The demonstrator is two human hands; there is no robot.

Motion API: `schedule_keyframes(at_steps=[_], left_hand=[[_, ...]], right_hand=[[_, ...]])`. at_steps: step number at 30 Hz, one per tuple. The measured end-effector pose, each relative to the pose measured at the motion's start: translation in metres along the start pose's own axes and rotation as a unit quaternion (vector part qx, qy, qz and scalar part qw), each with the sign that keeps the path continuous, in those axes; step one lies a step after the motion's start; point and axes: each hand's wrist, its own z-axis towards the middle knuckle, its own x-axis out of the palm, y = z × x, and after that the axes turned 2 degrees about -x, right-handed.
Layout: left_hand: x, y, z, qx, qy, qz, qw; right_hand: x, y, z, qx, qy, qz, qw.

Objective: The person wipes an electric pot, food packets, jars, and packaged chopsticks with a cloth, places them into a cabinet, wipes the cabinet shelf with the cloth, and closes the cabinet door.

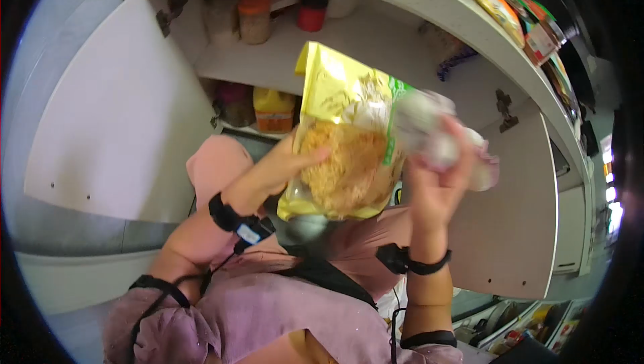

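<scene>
My left hand (285,166) is closed on the left side of a yellow plastic bag (345,99), its thumb across the clear window. Golden, flaky dry food shows through that window. The bag stands upright in front of the open cabinet. In my right hand (439,186), closed fingers hold a cluster of white and purplish garlic bulbs (419,116), blurred by motion. These bulbs overlap the bag's right edge in the view; I cannot tell whether they touch it. Below the bag, a pale roundish thing (306,227) is too blurred to name.
Two cabinet doors stand open, left (121,116) and right (503,210). An orange-lidded jar (254,21) and a red container (312,13) sit on the upper shelf. A yellow jug (274,109) is below. Packets (500,12) lie on the countertop above.
</scene>
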Motion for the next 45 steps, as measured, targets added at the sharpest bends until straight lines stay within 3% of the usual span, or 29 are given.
schedule_keyframes(at_steps=[2, 4, 6, 8, 10, 12, 15, 18, 21, 24, 26, 27, 28, 31, 35, 36, 38, 39, 40, 42, 45], left_hand=[[0.009, 0.014, -0.005, 0.069, 0.019, 0.127, 0.989], [0.003, 0.023, -0.012, 0.015, 0.011, 0.160, 0.987], [0.005, 0.017, -0.017, 0.057, -0.061, 0.117, 0.990], [0.007, 0.009, -0.021, 0.067, -0.062, 0.066, 0.994], [0.003, 0.010, -0.024, 0.049, -0.076, 0.032, 0.995], [0.002, 0.012, -0.025, 0.055, -0.088, 0.052, 0.993], [-0.004, 0.016, -0.024, 0.032, -0.076, 0.054, 0.995], [0.000, 0.013, -0.017, 0.028, -0.070, 0.027, 0.997], [0.008, 0.025, -0.010, 0.058, -0.075, 0.127, 0.987], [0.001, 0.028, -0.012, 0.063, -0.075, 0.195, 0.976], [-0.018, 0.031, -0.014, 0.074, -0.141, 0.285, 0.945], [-0.024, 0.026, -0.017, 0.119, -0.119, 0.212, 0.963], [-0.011, 0.011, -0.016, 0.105, -0.120, 0.116, 0.980], [-0.026, 0.005, -0.018, 0.072, -0.120, 0.109, 0.984], [-0.020, -0.008, -0.028, 0.028, -0.158, 0.022, 0.987], [-0.016, -0.013, -0.027, 0.038, -0.184, -0.033, 0.982], [-0.026, -0.011, -0.020, 0.058, -0.189, -0.058, 0.978], [-0.031, -0.011, -0.015, 0.069, -0.202, -0.100, 0.972], [-0.036, -0.012, -0.011, 0.080, -0.216, -0.143, 0.963], [-0.039, -0.010, -0.002, 0.101, -0.238, -0.104, 0.960], [-0.038, -0.005, 0.010, 0.121, -0.219, -0.119, 0.961]], right_hand=[[0.033, 0.020, 0.014, -0.130, 0.216, -0.116, 0.961], [0.046, 0.014, 0.024, -0.202, 0.265, -0.211, 0.919], [0.055, -0.011, 0.026, -0.174, 0.197, -0.188, 0.946], [0.053, -0.025, 0.029, -0.061, 0.184, -0.197, 0.961], [0.048, -0.058, 0.026, -0.088, 0.127, -0.191, 0.969], [0.036, -0.077, 0.023, 0.022, 0.115, -0.154, 0.981], [0.029, -0.078, 0.022, 0.147, 0.050, 0.139, 0.978], [0.036, -0.005, 0.042, 0.125, 0.047, 0.163, 0.978], [0.058, -0.005, 0.051, -0.122, 0.146, -0.103, 0.976], [0.094, -0.009, 0.020, -0.112, 0.165, -0.129, 0.971], [0.096, 0.000, -0.010, -0.114, 0.195, -0.089, 0.970], [0.092, 0.002, -0.022, -0.107, 0.188, -0.054, 0.975], [0.089, 0.002, -0.029, -0.100, 0.181, -0.019, 0.978], [0.070, -0.023, -0.022, -0.116, 0.148, -0.098, 0.977], [0.042, -0.062, 0.013, -0.033, 0.046, -0.121, 0.991], [0.037, -0.078, 0.016, -0.002, 0.039, -0.132, 0.990], [0.028, -0.089, 0.013, 0.208, 0.017, -0.002, 0.978], [0.025, -0.093, 0.004, 0.227, 0.039, 0.008, 0.973], [0.031, -0.090, -0.010, 0.202, 0.047, 0.002, 0.978], [0.043, -0.082, -0.035, 0.129, 0.062, -0.022, 0.989], [0.041, -0.068, -0.040, 0.127, 0.021, -0.030, 0.991]])
